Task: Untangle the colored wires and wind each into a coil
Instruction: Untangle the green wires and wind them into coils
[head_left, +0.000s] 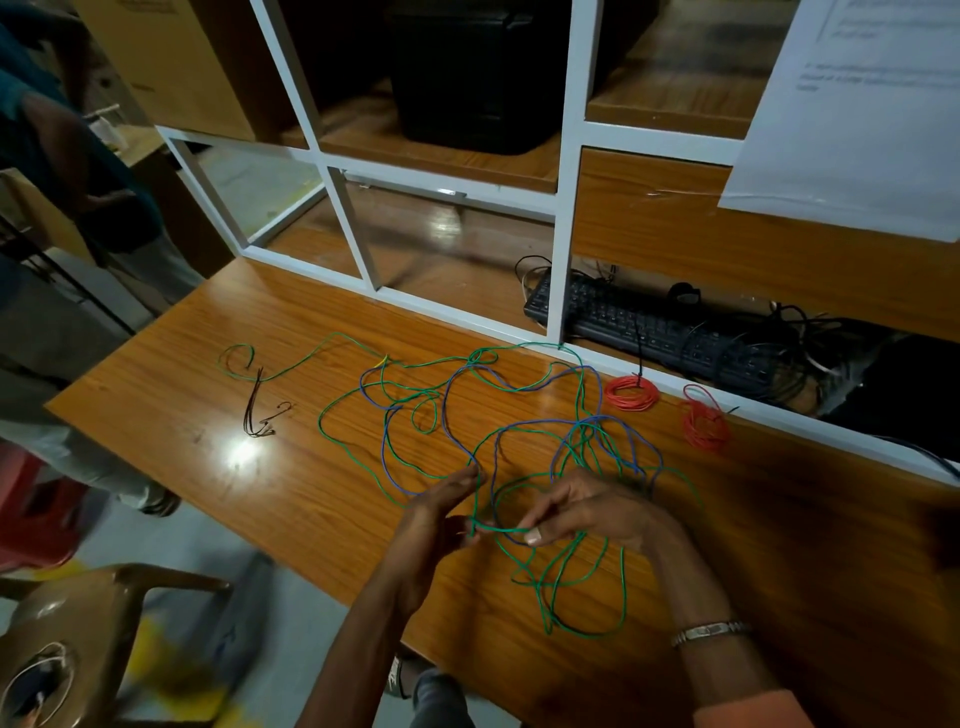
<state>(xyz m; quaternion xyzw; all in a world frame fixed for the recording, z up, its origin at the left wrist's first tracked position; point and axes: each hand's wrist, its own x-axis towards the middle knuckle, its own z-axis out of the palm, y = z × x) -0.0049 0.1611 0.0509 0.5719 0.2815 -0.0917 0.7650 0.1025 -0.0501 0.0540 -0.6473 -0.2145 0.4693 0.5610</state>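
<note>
A long green wire and a blue wire lie tangled in loose loops across the wooden table. My left hand and my right hand are over the tangle's near side. Each pinches the green wire, with a short taut stretch between them. More green loops hang in front of my right hand. Two red wire coils rest at the table's far right. A short dark wire lies at the left.
A white-framed shelf unit rises behind the table, with a black keyboard and dark cables beneath it. A brown plastic chair stands at lower left. Another person stands at the left edge.
</note>
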